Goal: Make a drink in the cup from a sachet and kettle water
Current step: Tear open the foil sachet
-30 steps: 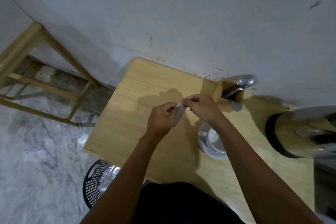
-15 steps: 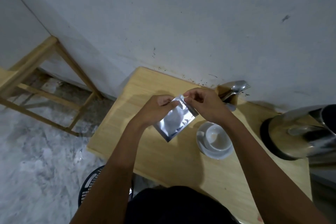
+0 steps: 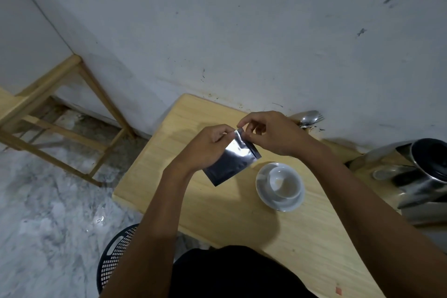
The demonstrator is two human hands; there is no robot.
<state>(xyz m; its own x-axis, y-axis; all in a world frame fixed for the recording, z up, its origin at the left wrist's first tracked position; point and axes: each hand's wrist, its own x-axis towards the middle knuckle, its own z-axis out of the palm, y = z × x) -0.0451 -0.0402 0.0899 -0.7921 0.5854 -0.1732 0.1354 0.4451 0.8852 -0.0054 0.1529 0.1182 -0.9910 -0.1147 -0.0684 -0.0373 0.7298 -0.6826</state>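
1. Two bare hands meet above a light wooden table (image 3: pixel 210 213); your left hand (image 3: pixel 205 146) and your right hand (image 3: pixel 271 133) both pinch the same silver sachet (image 3: pixel 229 159) at its top corner.
2. Your left thumb and fingers close on the sachet's upper left edge, and part of the foil lies behind that hand; your right thumb and forefinger nip the very top corner, with the other fingers curled loosely.
3. Look at the sachet itself: it is a flat, rectangular foil packet, shiny and grey-silver; it hangs tilted, its long side running down and to the left; a bright patch of reflected light sits near its upper middle, while the lower end looks darker; a dark band runs along its right edge; whether the top is torn yet, you cannot tell.
4. Held in the air, the sachet sits over the table, up and to the left of the cup (image 3: pixel 283 181); it does not touch the cup.
5. White and round, the cup stands upright on a white saucer (image 3: pixel 266 196) on the table, and looks empty.
6. At the far right stands a shiny metal kettle (image 3: pixel 420 176), partly cut off by the edge of view.
7. Behind your right hand, by the wall (image 3: pixel 242 31), a spoon (image 3: pixel 309 117) and a fork's tines poke up.
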